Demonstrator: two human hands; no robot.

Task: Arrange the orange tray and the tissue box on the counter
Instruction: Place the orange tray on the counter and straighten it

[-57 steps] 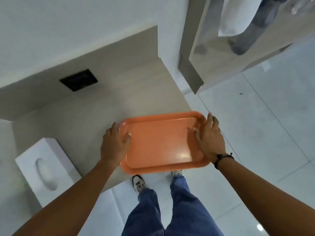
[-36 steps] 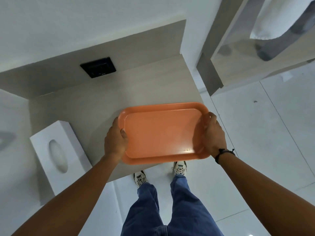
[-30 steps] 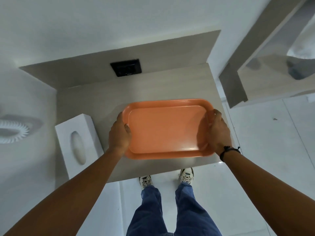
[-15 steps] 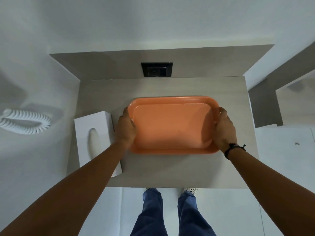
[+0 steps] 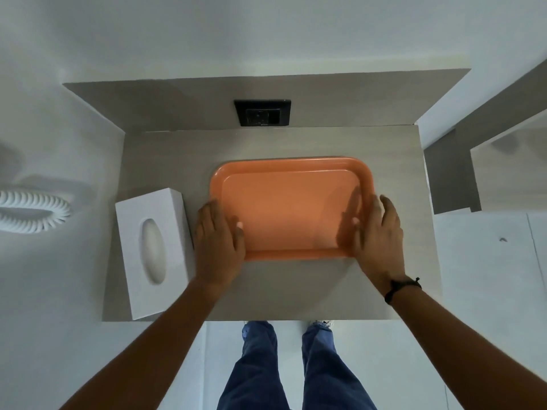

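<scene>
The orange tray [image 5: 293, 208] lies flat in the middle of the light wood counter [image 5: 296, 288]. My left hand [image 5: 219, 244] rests over its left near corner with fingers stretched out and the thumb inside the rim. At the right near corner my right hand [image 5: 379, 238] lies the same way, fingers extended, no longer clasping the rim. The white tissue box [image 5: 154, 247] with its oval opening stands on the counter's left edge, just left of my left hand, slightly angled.
A black wall socket [image 5: 262, 112] sits in the back panel behind the tray. A white coiled cord [image 5: 32, 214] hangs on the left wall. The counter's front edge is close to my legs; a grey cabinet [image 5: 450, 179] stands to the right.
The tray went from overhanging the front edge to the counter's middle and now rests there. Both hands have loosened from gripping its sides to lying flat on its near corners.
</scene>
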